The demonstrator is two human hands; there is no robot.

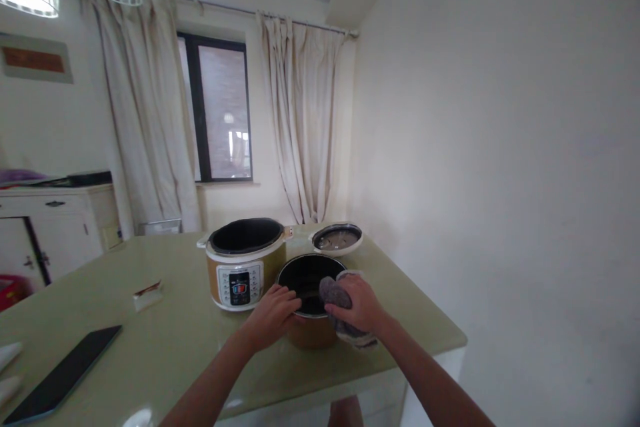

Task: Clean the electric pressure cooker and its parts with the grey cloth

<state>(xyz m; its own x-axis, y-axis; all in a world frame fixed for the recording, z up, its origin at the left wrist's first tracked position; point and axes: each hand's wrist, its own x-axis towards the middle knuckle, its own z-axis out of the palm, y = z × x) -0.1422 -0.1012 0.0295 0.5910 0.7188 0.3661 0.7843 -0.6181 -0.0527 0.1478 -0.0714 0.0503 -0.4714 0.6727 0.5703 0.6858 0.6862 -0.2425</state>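
Note:
Near the front edge of the green table stands an inner pot (311, 335), dark inside and brownish outside. My left hand (274, 315) grips its near left rim, fingers bent over the edge. A grey cloth (334, 295) is bunched in my right hand (359, 303) at the pot's right rim, part of it hanging down outside. Behind and to the left sits the electric pressure cooker body (247, 265), uncovered, with buttons and a display on its front. Its round lid (337, 239) lies upside down behind the pot.
The green tabletop (185, 353) also bears a dark tablet (65, 370) at the left and a small packet (148, 295). A white wall (500, 147) rises along the right side. A white cabinet (65, 233) stands at the far left.

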